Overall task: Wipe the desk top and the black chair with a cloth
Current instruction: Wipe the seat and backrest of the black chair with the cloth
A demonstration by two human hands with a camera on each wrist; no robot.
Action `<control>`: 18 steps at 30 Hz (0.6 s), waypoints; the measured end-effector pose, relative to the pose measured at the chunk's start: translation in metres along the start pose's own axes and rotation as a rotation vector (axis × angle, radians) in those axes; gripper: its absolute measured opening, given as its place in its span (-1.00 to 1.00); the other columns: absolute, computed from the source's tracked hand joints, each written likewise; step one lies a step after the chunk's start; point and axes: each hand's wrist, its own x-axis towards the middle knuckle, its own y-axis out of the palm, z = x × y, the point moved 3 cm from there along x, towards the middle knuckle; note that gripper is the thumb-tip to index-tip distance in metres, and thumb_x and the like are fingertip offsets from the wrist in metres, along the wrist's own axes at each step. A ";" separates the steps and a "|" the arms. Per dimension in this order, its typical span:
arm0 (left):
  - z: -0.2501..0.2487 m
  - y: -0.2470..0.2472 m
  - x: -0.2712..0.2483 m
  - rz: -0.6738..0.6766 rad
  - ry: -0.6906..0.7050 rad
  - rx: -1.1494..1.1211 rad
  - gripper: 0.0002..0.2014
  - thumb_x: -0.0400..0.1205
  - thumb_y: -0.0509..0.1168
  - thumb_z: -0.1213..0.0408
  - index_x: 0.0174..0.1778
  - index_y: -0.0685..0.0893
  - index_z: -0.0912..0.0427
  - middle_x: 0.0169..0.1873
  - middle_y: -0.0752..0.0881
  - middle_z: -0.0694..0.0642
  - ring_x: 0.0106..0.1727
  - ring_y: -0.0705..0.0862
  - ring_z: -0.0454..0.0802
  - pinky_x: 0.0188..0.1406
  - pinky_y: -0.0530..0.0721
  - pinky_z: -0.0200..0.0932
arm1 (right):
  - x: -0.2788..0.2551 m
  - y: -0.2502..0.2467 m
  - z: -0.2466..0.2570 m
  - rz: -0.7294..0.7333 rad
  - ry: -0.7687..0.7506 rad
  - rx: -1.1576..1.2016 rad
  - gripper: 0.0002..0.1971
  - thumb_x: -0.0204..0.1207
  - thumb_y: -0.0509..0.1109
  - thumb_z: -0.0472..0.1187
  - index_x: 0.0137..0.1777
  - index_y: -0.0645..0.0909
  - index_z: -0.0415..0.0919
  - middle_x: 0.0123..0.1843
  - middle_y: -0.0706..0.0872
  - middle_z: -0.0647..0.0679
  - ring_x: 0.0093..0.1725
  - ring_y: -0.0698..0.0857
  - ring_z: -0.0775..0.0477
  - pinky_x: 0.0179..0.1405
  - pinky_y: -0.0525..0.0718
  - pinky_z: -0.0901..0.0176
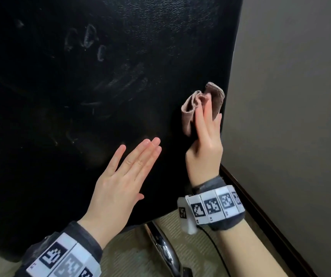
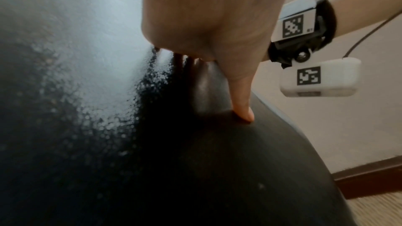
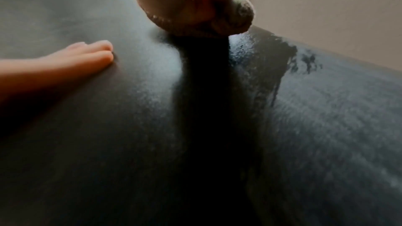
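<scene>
The black chair's leather back fills most of the head view and shows pale smears and damp marks. My right hand holds a crumpled brown cloth against the chair near its right edge, with fingers laid over the cloth. In the right wrist view the cloth is bunched under my palm on the chair. My left hand lies flat with straight fingers on the chair back, left of the cloth. Its thumb touches the chair.
A beige wall with a dark baseboard stands close on the right of the chair. Below the chair back are a chrome chair part and ribbed carpet. A black cable hangs from my right wrist band.
</scene>
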 end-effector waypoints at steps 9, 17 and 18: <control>0.000 0.000 0.000 -0.017 0.013 -0.037 0.16 0.24 0.60 -0.02 0.65 0.09 0.24 0.67 0.00 0.14 0.68 -0.03 0.04 0.64 -0.15 0.09 | -0.134 0.025 0.002 0.249 0.083 -0.057 0.04 0.29 0.23 -0.64 0.67 -0.13 0.05 0.71 -0.04 -0.01 0.66 0.02 -0.22 0.50 0.30 -0.34; -0.002 0.003 0.003 -0.031 0.017 -0.072 0.14 0.27 0.59 -0.01 0.66 0.09 0.21 0.67 0.00 0.11 0.68 -0.01 0.03 0.64 -0.14 0.08 | -0.066 0.002 -0.050 0.014 0.632 0.006 -0.09 0.36 0.11 -0.70 0.67 0.01 -0.09 0.65 0.22 -0.10 0.61 0.23 -0.10 0.59 0.15 0.20; -0.003 0.003 0.003 -0.030 0.017 -0.073 0.14 0.27 0.60 0.00 0.66 0.08 0.21 0.67 -0.01 0.11 0.68 -0.02 0.02 0.64 -0.15 0.07 | -0.087 0.002 -0.053 0.035 0.745 0.004 -0.14 0.39 0.11 -0.68 0.66 0.04 -0.11 0.61 0.29 -0.14 0.57 0.32 -0.13 0.53 0.20 0.28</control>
